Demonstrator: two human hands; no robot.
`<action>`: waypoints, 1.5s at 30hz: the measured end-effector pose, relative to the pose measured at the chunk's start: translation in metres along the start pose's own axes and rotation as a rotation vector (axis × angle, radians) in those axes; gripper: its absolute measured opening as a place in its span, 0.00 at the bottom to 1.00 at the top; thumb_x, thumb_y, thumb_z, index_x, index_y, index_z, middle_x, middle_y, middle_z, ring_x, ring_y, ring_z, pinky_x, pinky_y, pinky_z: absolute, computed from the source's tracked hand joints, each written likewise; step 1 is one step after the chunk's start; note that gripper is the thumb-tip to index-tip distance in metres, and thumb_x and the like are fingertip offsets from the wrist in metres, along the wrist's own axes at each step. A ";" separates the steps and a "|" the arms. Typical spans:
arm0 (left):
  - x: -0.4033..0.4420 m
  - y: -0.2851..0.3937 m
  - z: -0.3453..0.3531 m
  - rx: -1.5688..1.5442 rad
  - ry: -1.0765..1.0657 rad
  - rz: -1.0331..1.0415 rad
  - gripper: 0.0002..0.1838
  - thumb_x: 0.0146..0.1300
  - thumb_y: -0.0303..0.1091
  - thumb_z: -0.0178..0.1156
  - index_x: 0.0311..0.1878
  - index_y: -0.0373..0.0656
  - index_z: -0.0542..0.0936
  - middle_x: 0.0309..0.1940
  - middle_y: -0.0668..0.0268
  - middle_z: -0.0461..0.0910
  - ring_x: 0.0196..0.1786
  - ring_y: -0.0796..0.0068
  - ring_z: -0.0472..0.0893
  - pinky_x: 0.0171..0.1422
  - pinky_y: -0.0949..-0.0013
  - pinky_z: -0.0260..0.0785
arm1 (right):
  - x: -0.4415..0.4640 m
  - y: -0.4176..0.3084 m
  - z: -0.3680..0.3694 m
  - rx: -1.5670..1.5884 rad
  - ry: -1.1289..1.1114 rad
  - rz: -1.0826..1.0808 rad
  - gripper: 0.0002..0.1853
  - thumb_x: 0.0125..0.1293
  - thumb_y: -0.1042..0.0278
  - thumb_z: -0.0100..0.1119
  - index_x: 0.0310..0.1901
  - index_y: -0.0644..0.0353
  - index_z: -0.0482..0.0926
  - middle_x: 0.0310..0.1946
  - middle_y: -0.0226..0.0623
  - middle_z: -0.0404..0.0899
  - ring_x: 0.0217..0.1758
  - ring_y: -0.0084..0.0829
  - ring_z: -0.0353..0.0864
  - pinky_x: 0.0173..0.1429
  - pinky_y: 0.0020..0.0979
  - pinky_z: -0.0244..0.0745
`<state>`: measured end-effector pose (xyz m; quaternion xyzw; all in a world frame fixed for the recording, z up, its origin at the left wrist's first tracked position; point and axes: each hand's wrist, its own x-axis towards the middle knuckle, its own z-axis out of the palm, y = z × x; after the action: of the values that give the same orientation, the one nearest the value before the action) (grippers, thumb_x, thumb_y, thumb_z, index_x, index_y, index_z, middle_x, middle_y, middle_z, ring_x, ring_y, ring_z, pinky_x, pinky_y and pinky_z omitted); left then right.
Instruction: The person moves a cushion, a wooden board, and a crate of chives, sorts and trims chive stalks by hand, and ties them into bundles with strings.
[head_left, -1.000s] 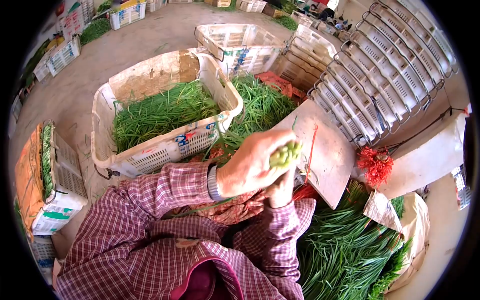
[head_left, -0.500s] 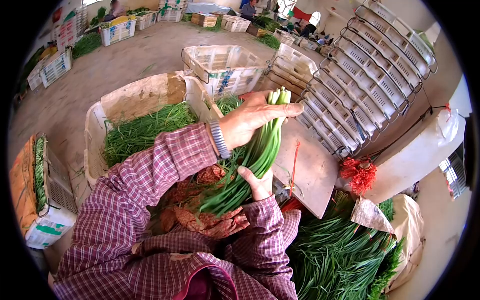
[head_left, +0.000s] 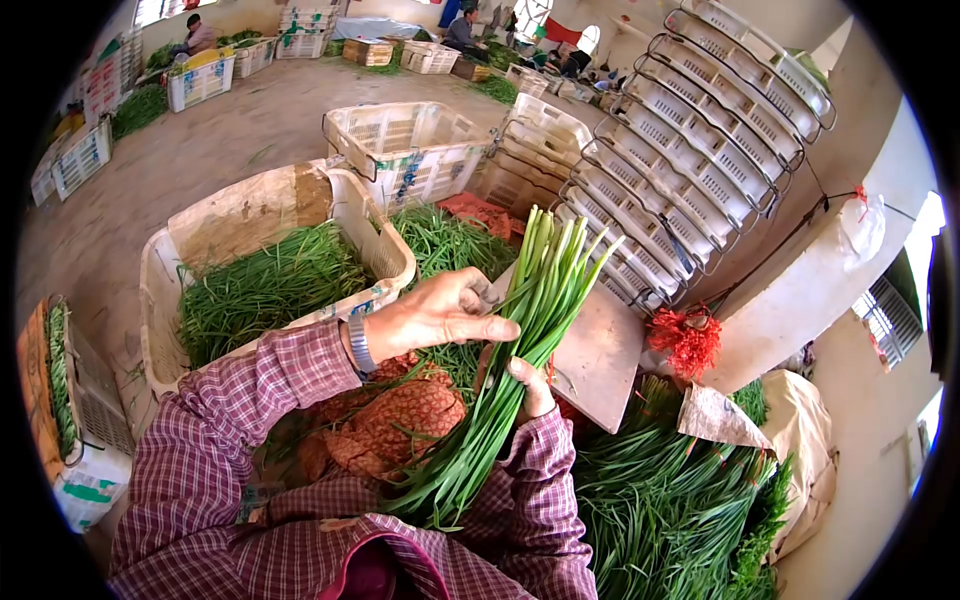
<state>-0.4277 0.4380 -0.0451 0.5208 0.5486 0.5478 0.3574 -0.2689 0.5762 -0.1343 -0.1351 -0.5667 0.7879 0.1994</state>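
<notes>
Greens fill a white crate beside the worker, a stained sheet lining its back wall. Behind it stands a second white crate, while a tall, leaning stack of crates rises at the right. Another crate, at the left edge, holds greens beside an orange cover.

Loose greens lie just beside the lined crate, and a red patterned cloth is bunched below. A pale board sits beyond the worker's hands, its near side partly blocked from view by the stalks. Red ties hang in a tuft above a heap of dark green bundles, with a beige sack alongside. Two people sit in the background.

Held over the worker's lap, between the cloth and the board, a bunch of green stalks has its long axis on a diagonal, pale ends up and to the right, leafy ends down and to the left. The right hand grips it, thumb in front, though its fingers appear hidden behind. The left hand, thumb and fingers parted, reaches the bunch's left side.
</notes>
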 end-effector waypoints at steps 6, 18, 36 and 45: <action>0.007 0.007 0.006 0.294 0.005 -0.004 0.22 0.61 0.44 0.63 0.44 0.31 0.74 0.29 0.61 0.80 0.31 0.80 0.77 0.32 0.75 0.70 | -0.017 -0.009 0.000 0.103 -0.071 0.052 0.33 0.52 0.59 0.68 0.57 0.61 0.66 0.38 0.36 0.76 0.35 0.32 0.79 0.38 0.33 0.79; 0.011 0.033 -0.030 -0.600 -0.198 -0.145 0.11 0.70 0.35 0.51 0.36 0.38 0.76 0.13 0.81 0.58 0.14 0.89 0.60 0.13 0.81 0.51 | -0.061 -0.020 -0.027 0.191 -0.457 0.215 0.29 0.53 0.56 0.67 0.52 0.63 0.70 0.29 0.35 0.73 0.23 0.27 0.75 0.28 0.28 0.74; -0.002 -0.027 0.000 -0.516 -0.223 0.038 0.49 0.52 0.54 0.70 0.68 0.35 0.59 0.64 0.52 0.66 0.66 0.64 0.68 0.71 0.57 0.60 | -0.060 0.039 -0.020 0.606 -0.772 0.222 0.47 0.59 0.58 0.62 0.73 0.59 0.44 0.31 0.32 0.70 0.25 0.25 0.72 0.30 0.28 0.75; -0.011 -0.049 0.060 -0.928 -0.062 -0.046 0.33 0.58 0.45 0.64 0.62 0.39 0.67 0.32 0.65 0.75 0.36 0.68 0.79 0.43 0.60 0.78 | -0.070 0.080 -0.012 -0.018 -0.628 0.130 0.46 0.63 0.43 0.59 0.72 0.61 0.49 0.62 0.47 0.68 0.64 0.40 0.66 0.68 0.38 0.61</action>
<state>-0.3763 0.4478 -0.1038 0.3097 0.2458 0.7116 0.5809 -0.2142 0.5312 -0.2149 0.0770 -0.5976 0.7973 -0.0369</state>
